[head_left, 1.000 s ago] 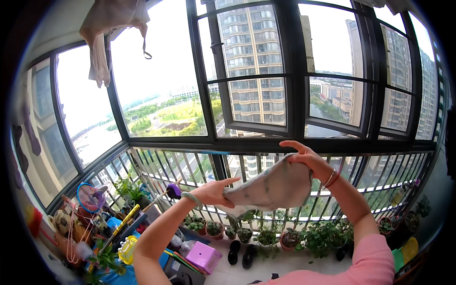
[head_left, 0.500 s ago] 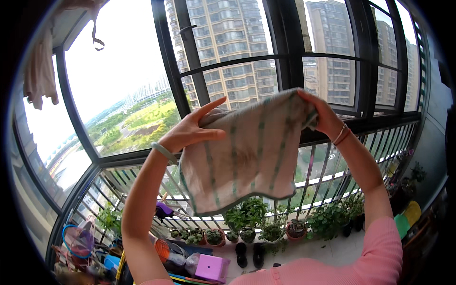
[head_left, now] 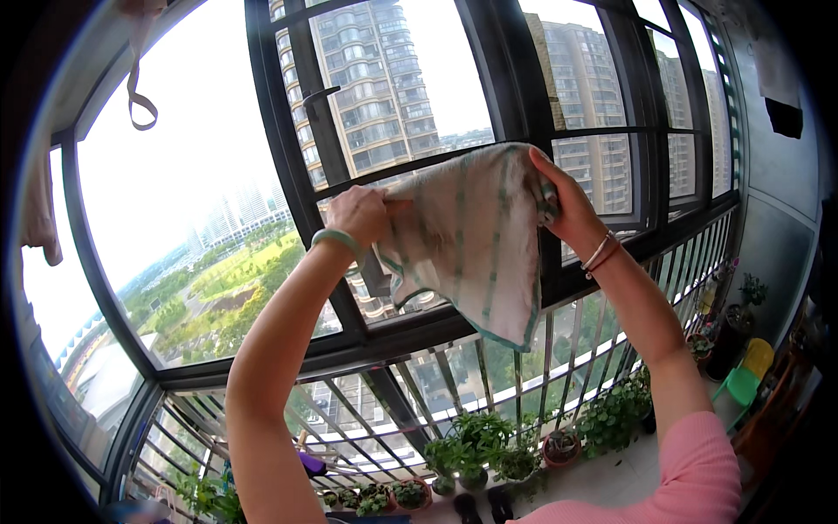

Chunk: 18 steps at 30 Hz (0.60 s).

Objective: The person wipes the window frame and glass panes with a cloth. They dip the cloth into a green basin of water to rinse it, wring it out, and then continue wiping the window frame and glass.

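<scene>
A pale cloth (head_left: 467, 231) with green stripes and a green edge hangs between my raised hands in front of the window. My left hand (head_left: 360, 214) is closed on the cloth's left side, knuckles toward me. At the upper right corner my right hand (head_left: 567, 201) grips a bunched part of it, thumb on top. From there the cloth droops to a point at the lower middle, and its left part is gathered in folds. Some brownish smudges show on its surface.
Behind the cloth stand dark window frames (head_left: 515, 87) with a window handle (head_left: 321, 94). Below runs a metal railing (head_left: 419, 384), with potted plants (head_left: 471, 445) along its foot. A green plastic stool (head_left: 740, 386) is at the right. A strap (head_left: 135, 96) hangs at upper left.
My left hand has gone from spread fingers to a closed grip, gathering the cloth's left side. The cloth now hangs narrower and more pointed. The view has shifted upward and tilted.
</scene>
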Available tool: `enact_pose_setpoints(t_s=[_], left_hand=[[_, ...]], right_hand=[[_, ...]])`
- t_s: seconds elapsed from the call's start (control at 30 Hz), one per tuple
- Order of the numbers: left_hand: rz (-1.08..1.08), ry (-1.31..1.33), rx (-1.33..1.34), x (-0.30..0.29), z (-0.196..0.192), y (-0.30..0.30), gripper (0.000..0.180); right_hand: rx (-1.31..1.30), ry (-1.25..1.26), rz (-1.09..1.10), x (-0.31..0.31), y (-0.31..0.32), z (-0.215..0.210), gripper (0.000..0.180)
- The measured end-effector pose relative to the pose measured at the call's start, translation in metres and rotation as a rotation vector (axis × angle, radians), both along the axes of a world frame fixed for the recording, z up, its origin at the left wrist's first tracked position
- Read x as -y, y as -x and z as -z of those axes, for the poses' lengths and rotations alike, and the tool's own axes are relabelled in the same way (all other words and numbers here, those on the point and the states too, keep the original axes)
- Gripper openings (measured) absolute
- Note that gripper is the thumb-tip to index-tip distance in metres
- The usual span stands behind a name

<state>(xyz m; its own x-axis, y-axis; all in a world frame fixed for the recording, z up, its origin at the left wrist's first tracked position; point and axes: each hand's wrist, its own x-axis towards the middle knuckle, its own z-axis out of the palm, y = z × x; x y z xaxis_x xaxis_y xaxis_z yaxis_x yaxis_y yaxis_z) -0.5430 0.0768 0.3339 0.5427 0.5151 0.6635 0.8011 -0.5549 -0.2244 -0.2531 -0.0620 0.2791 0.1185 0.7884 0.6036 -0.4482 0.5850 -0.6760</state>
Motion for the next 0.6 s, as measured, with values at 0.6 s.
enact_pose_setpoints(t_s=[0.6], left_hand=[[0.804,-0.218,0.571,-0.047,-0.057,-0.134,0.069]], right_hand=[[0.398,-0.624,1.493,-0.170,-0.067,-0.157,0.037]])
